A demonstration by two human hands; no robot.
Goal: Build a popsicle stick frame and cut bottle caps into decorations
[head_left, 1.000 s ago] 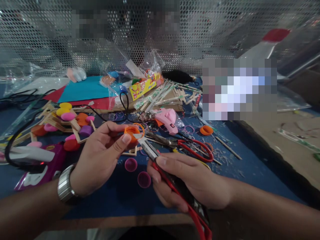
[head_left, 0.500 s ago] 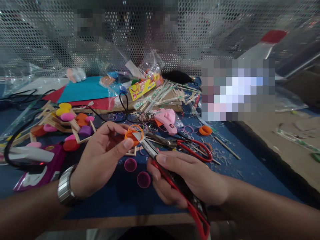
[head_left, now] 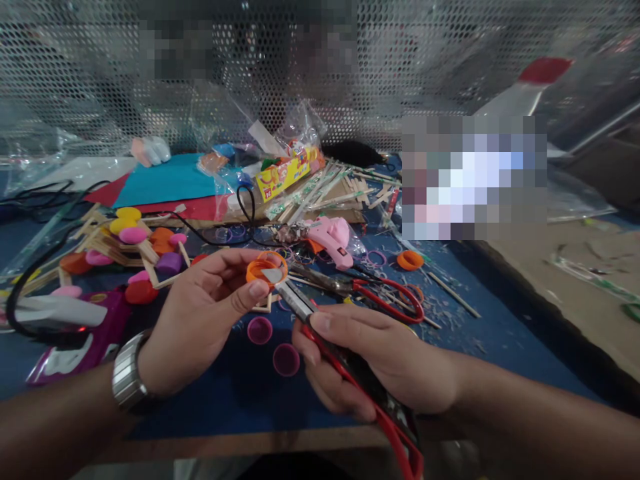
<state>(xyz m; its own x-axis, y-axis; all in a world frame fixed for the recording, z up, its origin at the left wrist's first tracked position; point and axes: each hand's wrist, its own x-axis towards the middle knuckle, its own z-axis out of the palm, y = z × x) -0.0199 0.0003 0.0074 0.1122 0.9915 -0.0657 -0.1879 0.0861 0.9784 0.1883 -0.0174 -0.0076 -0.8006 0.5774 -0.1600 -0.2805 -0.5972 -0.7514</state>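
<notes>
My left hand pinches a small orange plastic cap between thumb and fingers, its open side facing up. My right hand is wrapped around a utility knife with a red and black handle. The knife's blade points up and left, with its tip at the cap's opening; whether it cuts into the plastic I cannot tell. Below the cap, two purple caps rest on the blue table. Red-handled scissors lie just beyond my right hand.
A pink glue gun lies behind the scissors, among plastic shavings. At left, a wooden stick structure carries colourful caps, near a purple packet. Coloured sheets, a yellow box and wrapped sticks fill the back; cardboard is at right.
The orange cap has tilted slightly in my left hand, showing a thicker rim. The knife blade has shifted slightly at its opening. Both hands keep their grips.
</notes>
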